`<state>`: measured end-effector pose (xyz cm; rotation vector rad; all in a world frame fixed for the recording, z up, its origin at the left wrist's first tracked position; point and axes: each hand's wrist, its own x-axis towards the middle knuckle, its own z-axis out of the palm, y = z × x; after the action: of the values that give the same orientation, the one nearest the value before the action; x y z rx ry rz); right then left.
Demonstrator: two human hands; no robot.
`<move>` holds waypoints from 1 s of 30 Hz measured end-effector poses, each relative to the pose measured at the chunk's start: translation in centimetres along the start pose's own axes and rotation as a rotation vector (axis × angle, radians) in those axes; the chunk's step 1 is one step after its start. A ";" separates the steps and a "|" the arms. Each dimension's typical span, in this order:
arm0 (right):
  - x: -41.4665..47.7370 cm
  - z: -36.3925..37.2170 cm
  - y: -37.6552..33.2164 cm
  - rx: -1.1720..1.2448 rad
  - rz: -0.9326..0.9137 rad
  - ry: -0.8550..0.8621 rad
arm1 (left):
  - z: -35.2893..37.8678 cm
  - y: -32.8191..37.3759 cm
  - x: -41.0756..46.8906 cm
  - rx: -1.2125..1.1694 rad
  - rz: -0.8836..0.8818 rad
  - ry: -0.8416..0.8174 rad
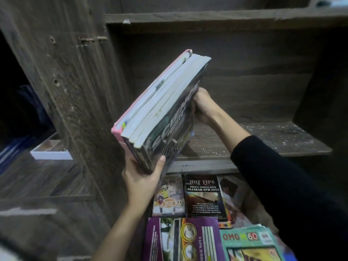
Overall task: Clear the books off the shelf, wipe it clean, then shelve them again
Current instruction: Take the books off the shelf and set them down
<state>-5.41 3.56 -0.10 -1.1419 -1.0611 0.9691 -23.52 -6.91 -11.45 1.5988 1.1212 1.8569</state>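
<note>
Over the left end of the shelf board (263, 136), just beside the wooden upright (75, 91), a bundle of books (162, 110) hangs tilted in both hands, with its top leaning toward the back panel. Whether its lower corner touches the board I cannot tell. The left hand (141, 178) grips the near lower end, thumb laid across the dark front cover, and its other fingers are hidden behind the pink cover (148, 95). The right hand (202, 108) holds higher up, fingers curled round the dark cover's far edge.

The board is bare and speckled with pale dust, and more books (205, 196) lie flat below its front edge. So this looks like the clearing step, with the last bundle coming off and the wiping not yet done.

The next move calls for drawing the bundle outward and down onto those laid-out books. Both hands need to press inward, since the volumes are loose against each other and could fan apart.

The upright crowds the left side, so the free path is toward the person and to the right. The upper shelf (207, 17) sits well above the bundle's top. The board's front lip lies under the lower corner and must be cleared, and the covers below leave little bare space to land on
</note>
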 end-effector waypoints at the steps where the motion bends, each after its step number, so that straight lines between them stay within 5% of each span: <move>1: -0.4 -0.6 -0.3 0.017 0.004 0.014 | 0.1 0.4 -0.1 -0.001 -0.006 -0.023; 11: -8.3 -8.7 -4.9 -0.096 -0.158 0.281 | 2.6 5.6 -1.8 -0.150 -0.049 -0.245; 19: -17.9 -17.1 -2.4 -0.266 0.013 0.526 | 6.3 7.2 -6.6 -0.210 -0.235 -0.634; 27: -24.7 -24.5 6.6 -0.351 0.289 0.665 | 10.6 2.8 -12.8 -0.092 -0.721 -1.109; 30: -26.1 -26.5 10.9 -0.436 0.417 0.666 | 11.5 0.1 -15.7 -0.072 -0.943 -1.170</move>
<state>13.81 -25.50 -16.99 -1.9303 -0.4985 0.5891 -8.87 -15.69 -20.76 1.3412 0.9062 0.2277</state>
